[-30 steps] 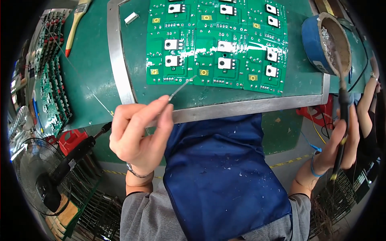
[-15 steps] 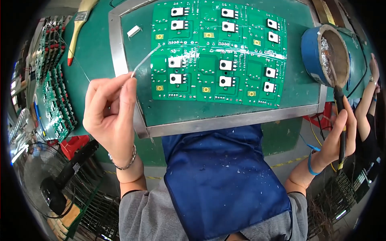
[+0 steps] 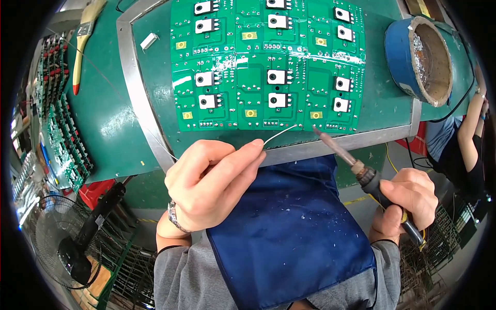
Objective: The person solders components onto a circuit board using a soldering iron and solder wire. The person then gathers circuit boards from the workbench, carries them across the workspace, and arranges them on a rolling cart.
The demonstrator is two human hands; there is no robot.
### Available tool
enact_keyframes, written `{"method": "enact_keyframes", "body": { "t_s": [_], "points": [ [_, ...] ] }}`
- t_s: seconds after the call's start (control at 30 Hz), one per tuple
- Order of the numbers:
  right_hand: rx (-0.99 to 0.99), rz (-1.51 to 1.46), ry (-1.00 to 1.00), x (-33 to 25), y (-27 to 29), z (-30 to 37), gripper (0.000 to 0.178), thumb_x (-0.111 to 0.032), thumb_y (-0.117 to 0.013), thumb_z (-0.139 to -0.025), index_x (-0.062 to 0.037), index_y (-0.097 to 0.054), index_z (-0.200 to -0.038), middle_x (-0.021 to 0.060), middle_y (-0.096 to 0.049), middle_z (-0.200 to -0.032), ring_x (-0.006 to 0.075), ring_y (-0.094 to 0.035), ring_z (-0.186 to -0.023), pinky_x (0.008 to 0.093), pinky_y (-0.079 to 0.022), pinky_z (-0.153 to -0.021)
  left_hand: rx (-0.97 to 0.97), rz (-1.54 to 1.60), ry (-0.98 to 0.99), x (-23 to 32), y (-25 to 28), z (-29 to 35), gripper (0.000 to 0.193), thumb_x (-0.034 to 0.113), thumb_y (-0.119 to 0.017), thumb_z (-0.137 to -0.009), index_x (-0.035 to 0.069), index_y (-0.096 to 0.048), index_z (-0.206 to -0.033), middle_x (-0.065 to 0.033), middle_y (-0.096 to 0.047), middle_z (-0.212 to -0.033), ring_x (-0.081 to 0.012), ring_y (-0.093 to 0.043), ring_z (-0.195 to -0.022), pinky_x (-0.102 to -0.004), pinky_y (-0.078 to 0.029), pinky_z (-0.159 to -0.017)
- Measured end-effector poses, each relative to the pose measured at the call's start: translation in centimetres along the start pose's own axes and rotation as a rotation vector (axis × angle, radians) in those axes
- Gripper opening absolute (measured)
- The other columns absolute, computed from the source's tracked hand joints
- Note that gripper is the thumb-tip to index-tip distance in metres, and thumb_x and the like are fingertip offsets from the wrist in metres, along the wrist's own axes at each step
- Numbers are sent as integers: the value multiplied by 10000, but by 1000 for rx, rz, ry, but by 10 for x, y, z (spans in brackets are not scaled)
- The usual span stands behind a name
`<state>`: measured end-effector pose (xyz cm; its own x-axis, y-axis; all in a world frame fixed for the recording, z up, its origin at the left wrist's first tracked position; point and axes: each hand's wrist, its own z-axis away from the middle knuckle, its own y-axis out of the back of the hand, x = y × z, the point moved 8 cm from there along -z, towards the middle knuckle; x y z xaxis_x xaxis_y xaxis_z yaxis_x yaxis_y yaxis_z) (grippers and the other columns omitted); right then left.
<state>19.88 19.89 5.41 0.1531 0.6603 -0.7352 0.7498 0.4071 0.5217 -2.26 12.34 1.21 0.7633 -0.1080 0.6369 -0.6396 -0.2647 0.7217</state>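
Note:
My left hand (image 3: 214,183) pinches a thin solder wire (image 3: 280,133) between thumb and fingertips. The wire's free end reaches the near edge of a green circuit board panel (image 3: 253,93), around its middle. Closed round the handle of a soldering iron (image 3: 368,177) is my right hand (image 3: 413,199). The iron's tip points up and left, close to the panel's near edge, just right of the wire end; whether it touches cannot be made out. Several white-and-black components and yellow parts sit in rows on the panel.
A metal frame (image 3: 137,77) surrounds the panel on the green table. A blue round tub (image 3: 400,62) stands at the right, a small white block (image 3: 149,41) at the upper left. Further left are a brush (image 3: 82,46), stacked boards (image 3: 67,139) and a fan (image 3: 62,243). Another person's arm (image 3: 467,134) shows far right.
My left hand has moved right and nearer with the solder wire, down to the panel's near edge. My right hand has brought the soldering iron out of the blue tub and leftward to the panel.

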Motion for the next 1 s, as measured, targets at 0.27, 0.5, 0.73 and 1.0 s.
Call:
{"method": "enact_keyframes", "body": {
  "t_s": [0.27, 0.5, 0.73, 1.0],
  "points": [
    [-149, 2, -62, -2, -16, -4, 220, -54, -673, -720, 52, -662, -913, 44, -597, -601, 149, -568, -478, 234, -452, -426, -69, -13, -27, 5, -13, -1, 316, 20, -797, -616, 65, -715, -917, -2, -513, -696, -117, -511, -554, -250, -389, -443],
    [-264, 205, 2, -22, -34, -2, 241, -93, -698, -729, 14, -681, -944, 39, -627, -674, 122, -573, -521, 217, -434, -432, -61, -32, -45, 5, -15, 2, 312, 18, -796, -616, 58, -714, -915, -1, -516, -698, -114, -510, -554, -248, -385, -443],
    [-259, 369, 18, -35, -42, -5, 255, -61, -674, -670, -3, -694, -918, 25, -599, -643, 93, -506, -477, 204, -397, -423, -62, -37, -36, 7, -17, 0, 312, 1, -808, -618, 86, -734, -908, -10, -520, -721, -101, -494, -558, -230, -385, -463],
    [-182, 365, 30, -40, -32, -2, 213, -96, -667, -698, 9, -692, -882, 15, -571, -580, 88, -492, -464, 205, -342, -390, -31, -33, 17, 2, -9, 3, 310, -22, -798, -617, 79, -732, -902, -13, -517, -717, -101, -498, -573, -229, -389, -482]
  ]
}}
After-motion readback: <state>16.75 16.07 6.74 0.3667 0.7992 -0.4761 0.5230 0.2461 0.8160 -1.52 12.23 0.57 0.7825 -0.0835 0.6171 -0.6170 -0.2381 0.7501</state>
